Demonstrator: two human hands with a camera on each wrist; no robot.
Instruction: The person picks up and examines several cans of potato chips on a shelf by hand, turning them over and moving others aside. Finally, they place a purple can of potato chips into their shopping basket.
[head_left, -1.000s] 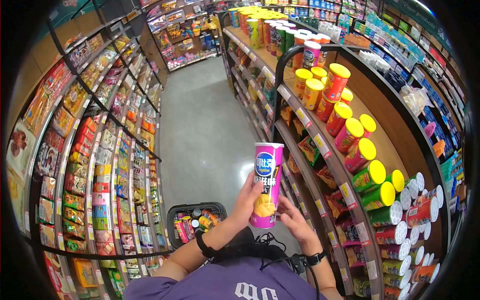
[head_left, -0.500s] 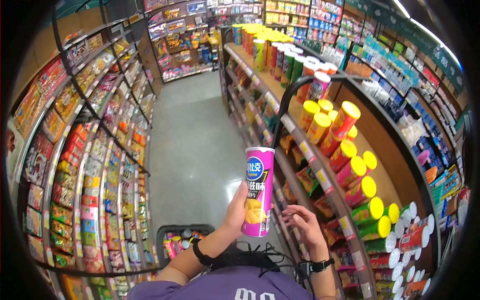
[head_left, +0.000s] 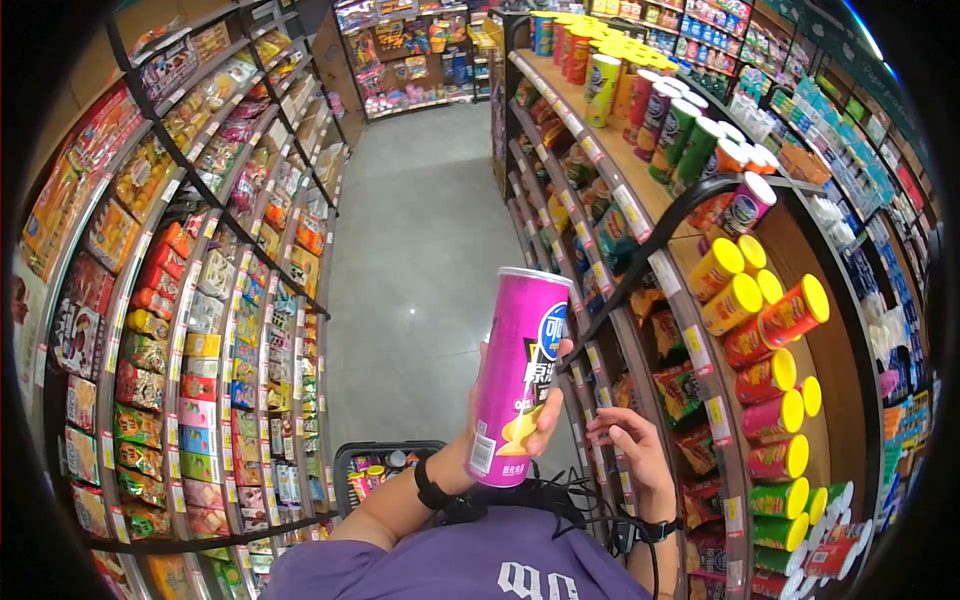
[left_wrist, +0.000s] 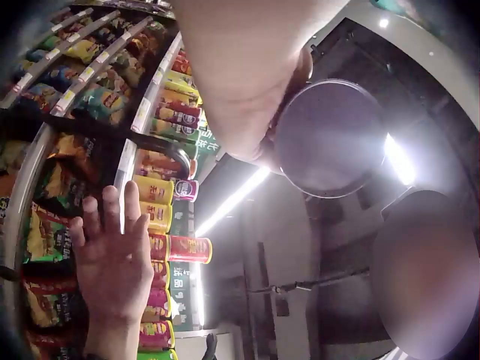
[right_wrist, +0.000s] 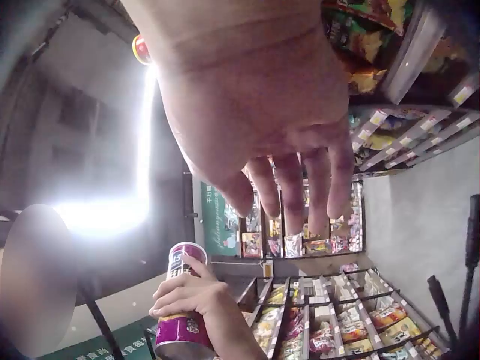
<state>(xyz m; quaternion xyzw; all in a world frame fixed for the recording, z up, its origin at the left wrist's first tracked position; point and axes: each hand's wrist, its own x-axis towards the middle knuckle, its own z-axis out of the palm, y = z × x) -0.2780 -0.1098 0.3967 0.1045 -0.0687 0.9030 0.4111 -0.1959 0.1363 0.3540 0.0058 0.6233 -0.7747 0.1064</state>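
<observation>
A tall magenta can of potato chips (head_left: pixel 512 380) with a white rim is held in my left hand (head_left: pixel 460 448), in front of my chest. It leans a little to the right, its blue logo turned to the right side and a barcode low on the left. The left wrist view shows its round metal bottom (left_wrist: pixel 330 139); in the right wrist view the fingers wrap around the can (right_wrist: pixel 184 336). My right hand (head_left: pixel 640 455) is raised beside it, apart from the can and holding nothing. Its fingers are spread, loosely bent.
On my right, a shelf carries chip cans with yellow lids (head_left: pixel 772 425), one red can (head_left: pixel 795 318) stacked on another. Bagged snacks (head_left: pixel 145 445) fill the left shelves. A black basket (head_left: pixel 392 445) with several goods stands on the floor at lower left. The aisle floor (head_left: pixel 400 230) runs ahead.
The can has turned in my left hand, so its logo now faces right and the barcode shows. It tilts more to the right. My right hand has stayed empty beside it; the head view has shifted.
</observation>
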